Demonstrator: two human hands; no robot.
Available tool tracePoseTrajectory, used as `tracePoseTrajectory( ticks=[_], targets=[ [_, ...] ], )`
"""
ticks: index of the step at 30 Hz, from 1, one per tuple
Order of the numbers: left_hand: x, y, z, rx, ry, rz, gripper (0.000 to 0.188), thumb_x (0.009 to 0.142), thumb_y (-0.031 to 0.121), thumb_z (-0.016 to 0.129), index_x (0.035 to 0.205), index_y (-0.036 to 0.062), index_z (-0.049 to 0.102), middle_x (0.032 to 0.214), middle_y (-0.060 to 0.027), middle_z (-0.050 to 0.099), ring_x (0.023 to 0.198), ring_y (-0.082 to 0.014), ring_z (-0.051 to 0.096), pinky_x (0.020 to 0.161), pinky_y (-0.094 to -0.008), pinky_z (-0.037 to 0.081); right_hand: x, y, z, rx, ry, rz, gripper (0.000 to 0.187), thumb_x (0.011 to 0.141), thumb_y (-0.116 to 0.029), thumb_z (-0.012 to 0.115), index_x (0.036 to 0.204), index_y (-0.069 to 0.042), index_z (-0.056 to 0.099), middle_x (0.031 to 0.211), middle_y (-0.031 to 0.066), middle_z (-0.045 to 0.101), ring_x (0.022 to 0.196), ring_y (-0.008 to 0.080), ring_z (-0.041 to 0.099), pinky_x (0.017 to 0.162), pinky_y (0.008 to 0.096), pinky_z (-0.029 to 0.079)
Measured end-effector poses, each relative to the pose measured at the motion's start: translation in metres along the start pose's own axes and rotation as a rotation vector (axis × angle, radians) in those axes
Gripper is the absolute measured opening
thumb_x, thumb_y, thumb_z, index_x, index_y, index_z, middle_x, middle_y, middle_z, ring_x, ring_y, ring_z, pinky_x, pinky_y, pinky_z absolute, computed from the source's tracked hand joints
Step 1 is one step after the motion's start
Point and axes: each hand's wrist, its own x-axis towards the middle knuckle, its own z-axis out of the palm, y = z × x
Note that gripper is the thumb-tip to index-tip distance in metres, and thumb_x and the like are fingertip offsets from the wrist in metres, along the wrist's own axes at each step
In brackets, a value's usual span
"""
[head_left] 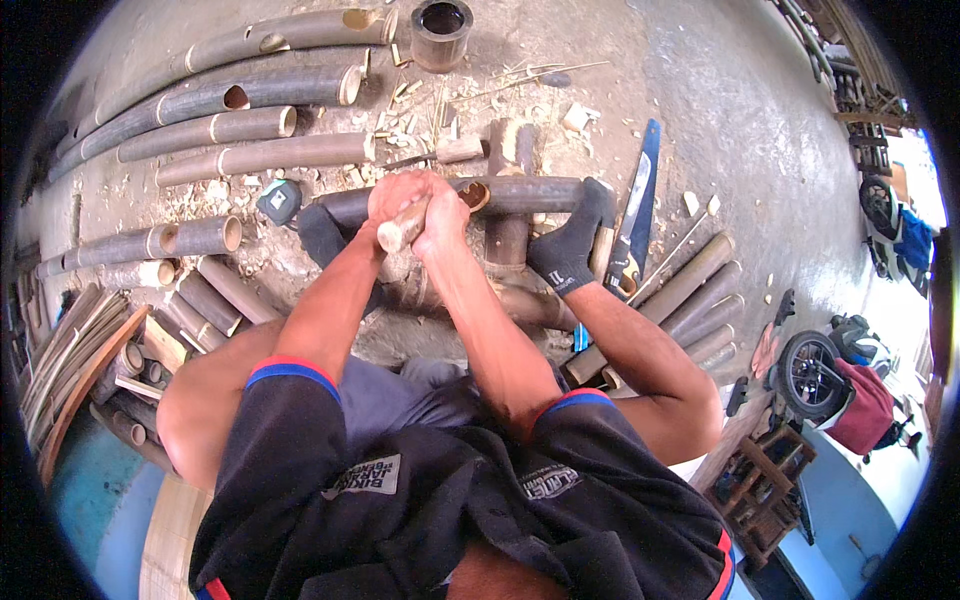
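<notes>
Both of my hands are closed together round a tool with a pale, round wooden handle [403, 228]; its working end is hidden. My left hand [398, 193] wraps the handle from the left, and my right hand [445, 215] closes over it from the right. Just beneath them lies a dark bamboo tube [535, 194] with a cut hole beside my right hand. My feet, in dark socks, press against the tube: the left sock [322, 236] near its left end, the right sock [572, 240] at its right end. A bamboo block [507, 250] stands crosswise under the tube.
A handsaw [640, 190] lies beyond my right foot, near several bamboo tubes [690, 280]. More bamboo tubes [265, 152] lie at the left, with a tape measure [280, 201]. A wooden-handled knife [458, 150] rests among shavings. A dark round pot [441, 40] stands farther off.
</notes>
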Motion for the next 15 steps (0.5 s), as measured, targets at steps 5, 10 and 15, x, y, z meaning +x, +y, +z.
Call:
tracePoseTrajectory(
  ticks=[5, 10, 15],
  targets=[
    [-0.009, 0.03, -0.028, 0.322, -0.094, -0.045, 0.037, 0.088, 0.042, 0.067, 0.106, 0.0102, 0.069, 0.101, -0.0133, 0.072, 0.101, -0.032, 0.069, 0.086, -0.0471, 0.054, -0.026, -0.031, -0.032, -0.189, -0.06, 0.19, 0.02, 0.097, -0.027, 0.066, 0.092, -0.01, 0.059, 0.067, 0.0033, 0.053, 0.056, 0.0197, 0.056, 0.049, 0.0378, 0.049],
    [-0.01, 0.049, -0.038, -0.063, 0.127, -0.032, 0.059, 0.085, 0.052, 0.073, 0.123, 0.0081, 0.068, 0.115, -0.0162, 0.07, 0.109, -0.0333, 0.067, 0.095, -0.0438, 0.052, -0.052, -0.059, -0.085, -0.725, -0.05, 0.08, 0.033, 0.094, -0.033, 0.073, 0.108, -0.007, 0.056, 0.076, 0.0044, 0.058, 0.06, 0.0171, 0.057, 0.051, 0.0352, 0.05],
    [0.028, 0.11, -0.063, -0.513, 0.408, 0.337, 0.065, 0.09, 0.062, 0.063, 0.108, 0.0, 0.072, 0.1, -0.0144, 0.073, 0.093, -0.0301, 0.069, 0.084, -0.0394, 0.053, -0.081, -0.149, -0.031, -1.493, -0.308, 0.083, 0.07, 0.089, -0.036, 0.077, 0.138, 0.004, 0.046, 0.099, 0.0119, 0.065, 0.076, 0.0171, 0.061, 0.069, 0.0337, 0.054]
  ],
)
